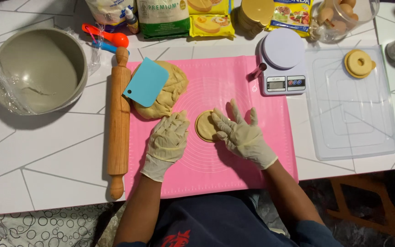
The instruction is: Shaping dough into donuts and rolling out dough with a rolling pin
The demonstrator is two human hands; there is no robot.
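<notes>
A small flat round disc of dough (204, 128) lies on the pink silicone mat (234, 87). My left hand (170, 137), in a pale glove, rests on the mat with its fingers against the disc's left edge. My right hand (238, 130), also gloved, lies with spread fingers on the disc's right side. Neither hand grips anything. A big lump of dough (170, 98) sits at the mat's upper left, with a blue plastic scraper (146, 81) lying on it.
A wooden rolling pin (119, 123) lies left of the mat. A grey bowl (37, 68) with plastic wrap stands far left. A white kitchen scale (283, 64) and a clear tray (350, 105) with a round cutter (359, 63) are right. Packets and an egg jar (341, 16) line the back.
</notes>
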